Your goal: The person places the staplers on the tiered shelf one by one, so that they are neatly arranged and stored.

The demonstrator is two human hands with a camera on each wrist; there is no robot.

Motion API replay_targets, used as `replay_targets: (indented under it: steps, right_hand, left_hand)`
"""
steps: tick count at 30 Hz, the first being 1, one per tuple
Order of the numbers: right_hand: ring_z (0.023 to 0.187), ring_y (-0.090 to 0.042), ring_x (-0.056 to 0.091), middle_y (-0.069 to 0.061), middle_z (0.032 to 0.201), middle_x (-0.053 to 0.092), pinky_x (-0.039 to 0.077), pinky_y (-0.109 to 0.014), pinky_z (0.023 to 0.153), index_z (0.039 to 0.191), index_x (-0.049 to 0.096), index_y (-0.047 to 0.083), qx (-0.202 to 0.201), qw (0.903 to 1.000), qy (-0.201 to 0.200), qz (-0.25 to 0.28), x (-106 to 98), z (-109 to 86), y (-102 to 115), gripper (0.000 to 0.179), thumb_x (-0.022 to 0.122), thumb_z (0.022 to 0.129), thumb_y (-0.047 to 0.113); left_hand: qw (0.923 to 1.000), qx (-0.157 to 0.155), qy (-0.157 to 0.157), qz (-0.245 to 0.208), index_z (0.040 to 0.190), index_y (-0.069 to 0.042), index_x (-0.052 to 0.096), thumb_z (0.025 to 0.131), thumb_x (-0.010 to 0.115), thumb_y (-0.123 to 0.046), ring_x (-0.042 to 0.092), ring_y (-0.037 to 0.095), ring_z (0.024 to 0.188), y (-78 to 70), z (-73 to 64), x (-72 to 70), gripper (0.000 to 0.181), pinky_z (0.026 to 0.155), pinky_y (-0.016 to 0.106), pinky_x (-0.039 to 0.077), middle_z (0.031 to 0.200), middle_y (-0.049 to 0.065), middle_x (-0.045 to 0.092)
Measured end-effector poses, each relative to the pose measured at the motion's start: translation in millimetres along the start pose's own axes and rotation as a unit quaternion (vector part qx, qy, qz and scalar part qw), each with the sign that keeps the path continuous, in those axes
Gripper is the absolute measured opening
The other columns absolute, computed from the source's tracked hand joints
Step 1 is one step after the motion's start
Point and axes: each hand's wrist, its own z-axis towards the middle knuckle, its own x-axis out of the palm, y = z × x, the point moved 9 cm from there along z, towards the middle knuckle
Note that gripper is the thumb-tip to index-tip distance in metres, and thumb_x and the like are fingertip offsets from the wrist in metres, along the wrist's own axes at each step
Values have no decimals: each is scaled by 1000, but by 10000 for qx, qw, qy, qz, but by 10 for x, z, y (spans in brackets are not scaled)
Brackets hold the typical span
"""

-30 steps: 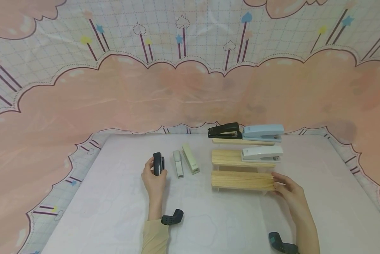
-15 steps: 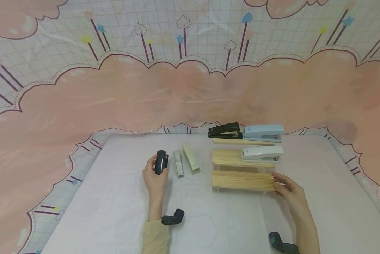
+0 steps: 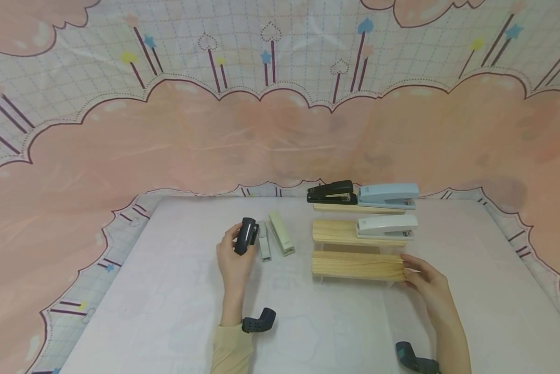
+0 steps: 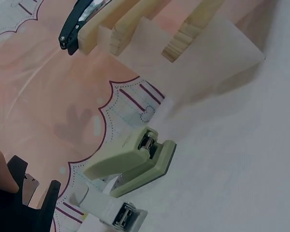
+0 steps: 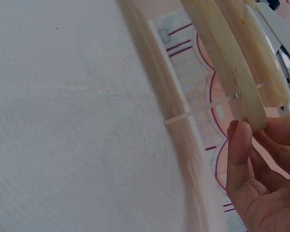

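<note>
My left hand [image 3: 235,259] grips a small black stapler [image 3: 245,236], held above the table and tilted a little to the right. In the left wrist view the same stapler's dark end [image 4: 24,203] shows beside a fingertip. Just right of it lie a small grey-white stapler [image 3: 264,244] and a pale green stapler [image 3: 281,235]. My right hand [image 3: 427,283] pinches the right end of the lowest wooden shelf board [image 3: 355,266]; the right wrist view shows thumb and fingers on the board's end [image 5: 251,108].
On the tiered stand, a white stapler [image 3: 386,227] sits on the middle board [image 3: 333,232]. The top board [image 3: 359,209] bears a black stapler [image 3: 331,193] and a light blue stapler [image 3: 387,195]. A patterned cloth hangs behind the white table [image 3: 168,291].
My left hand has carried the black stapler to the right and slightly away from me, toward the grey-white stapler, tilting it. The right hand has stayed on the board.
</note>
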Motion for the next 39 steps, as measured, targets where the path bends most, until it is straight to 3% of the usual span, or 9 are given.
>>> replay_targets:
  steps: [18,29,39]
  right_hand:
    - [89,9,58,30,101,55,52,-13,75,136,45,-8,74,9999,-24,-129,0,5,2,45,54,97,12]
    - [90,11,54,32,100,50,50,-11,77,138,46,-1,289,9984,-80,-480,-20,-10,-11,44,51,98,14]
    - [90,11,55,32,100,52,51,-13,76,137,46,-4,124,9991,-63,-392,-9,-8,13,43,52,98,14]
  left_hand:
    - [9975,309,637,46,122,-14,64,73,66,6,47,22,91,-286,-111,169,53,76,33,38,117,11,66]
    - [9947,488,900,117,122,-16,64,74,67,8,50,25,96,-377,-182,286,53,82,44,46,117,9,67]
    - [9882,652,1369,197,125,-16,62,77,66,6,53,32,105,-518,-229,377,53,90,52,45,118,14,64]
